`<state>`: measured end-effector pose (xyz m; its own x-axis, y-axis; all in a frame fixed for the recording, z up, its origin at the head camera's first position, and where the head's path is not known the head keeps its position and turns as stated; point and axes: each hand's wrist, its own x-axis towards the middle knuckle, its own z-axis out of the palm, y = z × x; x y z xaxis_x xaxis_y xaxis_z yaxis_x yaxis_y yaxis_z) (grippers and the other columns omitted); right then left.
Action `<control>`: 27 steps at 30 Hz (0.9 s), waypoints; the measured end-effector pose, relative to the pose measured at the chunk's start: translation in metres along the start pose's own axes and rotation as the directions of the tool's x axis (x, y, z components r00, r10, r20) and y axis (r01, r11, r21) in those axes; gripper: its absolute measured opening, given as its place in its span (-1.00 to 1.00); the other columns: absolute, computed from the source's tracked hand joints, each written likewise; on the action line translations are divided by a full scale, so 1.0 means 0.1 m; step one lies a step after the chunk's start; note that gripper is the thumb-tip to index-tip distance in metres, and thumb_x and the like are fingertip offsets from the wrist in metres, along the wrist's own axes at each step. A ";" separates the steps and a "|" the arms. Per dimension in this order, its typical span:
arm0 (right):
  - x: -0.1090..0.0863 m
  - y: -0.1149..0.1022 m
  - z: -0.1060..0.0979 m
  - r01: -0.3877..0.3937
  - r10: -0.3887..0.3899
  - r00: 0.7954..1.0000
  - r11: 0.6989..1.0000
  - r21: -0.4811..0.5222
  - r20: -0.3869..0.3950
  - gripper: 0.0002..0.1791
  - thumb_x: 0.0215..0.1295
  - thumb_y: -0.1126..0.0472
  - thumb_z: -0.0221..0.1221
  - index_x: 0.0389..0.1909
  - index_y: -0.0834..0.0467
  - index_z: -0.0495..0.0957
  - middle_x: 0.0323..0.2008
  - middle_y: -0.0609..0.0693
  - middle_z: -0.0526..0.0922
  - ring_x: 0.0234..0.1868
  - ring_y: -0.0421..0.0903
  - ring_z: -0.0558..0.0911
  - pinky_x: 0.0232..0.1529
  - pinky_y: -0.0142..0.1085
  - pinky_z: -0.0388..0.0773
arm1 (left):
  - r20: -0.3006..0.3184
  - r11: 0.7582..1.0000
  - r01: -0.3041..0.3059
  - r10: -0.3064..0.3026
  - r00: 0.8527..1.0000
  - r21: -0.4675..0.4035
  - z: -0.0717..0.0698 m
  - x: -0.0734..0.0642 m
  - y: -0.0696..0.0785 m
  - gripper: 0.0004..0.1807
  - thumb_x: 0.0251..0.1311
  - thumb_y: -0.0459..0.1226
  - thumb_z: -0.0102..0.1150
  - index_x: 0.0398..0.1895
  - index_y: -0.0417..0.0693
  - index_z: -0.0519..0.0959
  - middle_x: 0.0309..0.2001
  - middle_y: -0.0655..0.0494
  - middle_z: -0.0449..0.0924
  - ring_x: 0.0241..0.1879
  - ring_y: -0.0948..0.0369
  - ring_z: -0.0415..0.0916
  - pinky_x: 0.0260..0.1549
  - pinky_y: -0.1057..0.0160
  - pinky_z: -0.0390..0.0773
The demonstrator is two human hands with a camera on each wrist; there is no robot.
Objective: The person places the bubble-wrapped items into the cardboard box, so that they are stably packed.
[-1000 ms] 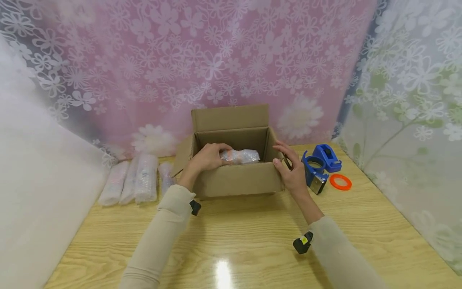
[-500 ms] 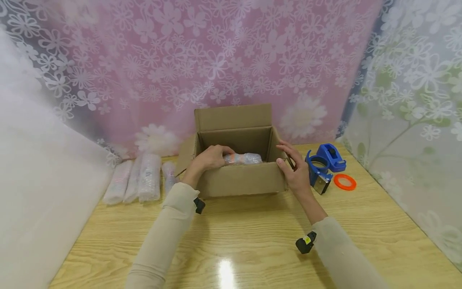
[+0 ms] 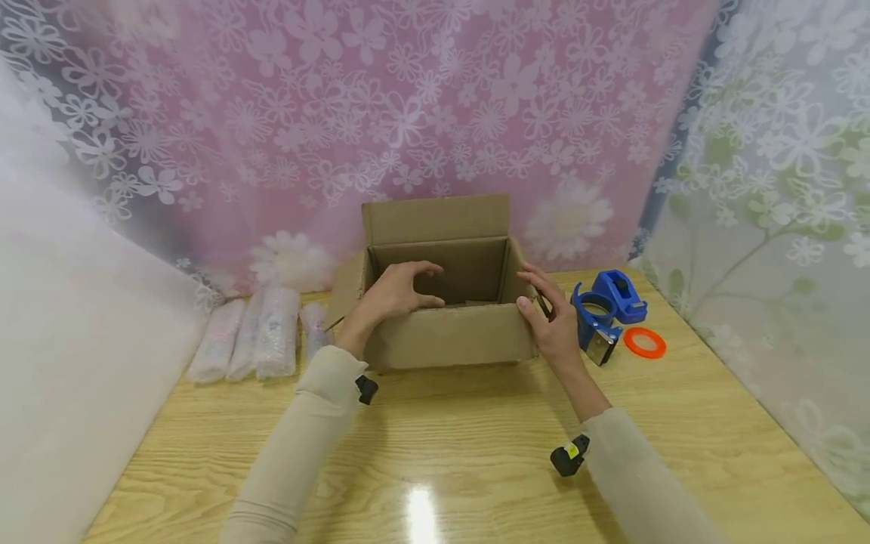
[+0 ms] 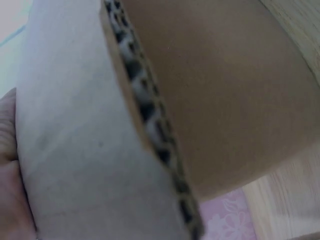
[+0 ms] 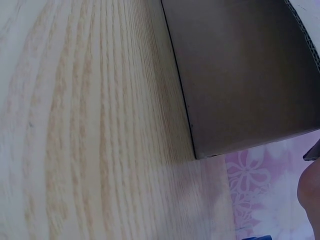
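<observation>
An open cardboard box [image 3: 448, 336] stands on the table, its back flap raised. Over its left front rim reaches my left hand [image 3: 397, 291], thumb and fingers spread apart inside the opening with nothing between them. My right hand [image 3: 556, 321] grips the right front corner, thumb at the front rim and fingers along the right side. The front wall hides the inside floor of the box. The left wrist view shows a cut cardboard edge [image 4: 145, 105] close up, with part of the hand [image 4: 10, 170] at the left. In the right wrist view the box wall [image 5: 245, 75] meets the tabletop.
Several bubble-wrapped bundles [image 3: 277, 332] lie on the table [image 3: 435, 453] left of the box. To its right stand a blue tape dispenser [image 3: 618, 295], a blue tape gun [image 3: 594, 317] and an orange ring [image 3: 644, 343]. A pink floral curtain [image 3: 435, 113] hangs behind.
My left hand has let go of a bubble-wrapped item, which has dropped out of sight inside the box. Its fingers have spread. The right hand keeps its place on the corner.
</observation>
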<state>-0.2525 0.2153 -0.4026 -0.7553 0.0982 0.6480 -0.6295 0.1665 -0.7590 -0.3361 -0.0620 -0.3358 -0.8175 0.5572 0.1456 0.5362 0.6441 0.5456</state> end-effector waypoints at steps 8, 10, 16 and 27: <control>0.03 0.00 0.07 -0.002 0.002 1.000 1.000 -0.002 0.022 -0.58 0.46 0.41 0.19 0.29 0.38 0.54 0.46 0.24 0.41 0.54 -0.02 0.32 0.50 -0.22 0.29 | -0.113 0.997 -0.077 0.076 0.991 -0.008 -0.41 -0.29 -0.04 -0.38 0.33 -0.09 0.41 0.43 0.02 0.51 0.39 0.03 0.52 0.44 -0.03 0.37 0.43 -0.09 0.34; 0.03 0.01 0.08 0.005 -0.005 1.000 1.000 0.005 0.025 -0.58 0.46 0.40 0.19 0.30 0.37 0.53 0.46 0.23 0.41 0.54 -0.02 0.31 0.50 -0.21 0.28 | -0.107 0.998 -0.060 0.061 0.992 0.007 -0.58 -0.42 -0.07 -0.39 0.35 -0.09 0.39 0.43 0.04 0.50 0.42 0.05 0.49 0.47 -0.04 0.33 0.44 -0.12 0.31; 0.03 0.02 0.09 0.013 -0.014 1.000 1.000 0.020 0.015 -0.58 0.45 0.43 0.18 0.29 0.38 0.54 0.45 0.24 0.42 0.53 0.01 0.32 0.50 -0.20 0.29 | -0.152 0.998 0.038 -0.031 0.988 0.042 -1.01 -0.85 -0.34 -0.39 0.37 -0.09 0.37 0.45 0.08 0.49 0.47 0.03 0.43 0.42 -0.19 0.35 0.36 -0.23 0.35; 0.01 0.04 0.03 0.028 -0.028 0.999 0.999 0.028 -0.019 -0.58 0.43 0.45 0.17 0.27 0.42 0.53 0.43 0.29 0.43 0.52 -0.01 0.34 0.47 -0.30 0.31 | -0.120 0.968 0.202 -0.185 0.975 0.149 -1.35 -1.53 -1.07 -0.37 0.45 -0.15 0.27 0.50 -0.14 0.39 0.48 -0.29 0.32 0.37 -0.36 0.31 0.27 -0.42 0.35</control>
<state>-0.2564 0.2127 -0.4052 -0.7337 0.1123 0.6701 -0.6556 0.1419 -0.7417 -0.2965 -0.2869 -0.3050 -0.9218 0.3617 0.1398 0.3853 0.8140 0.4346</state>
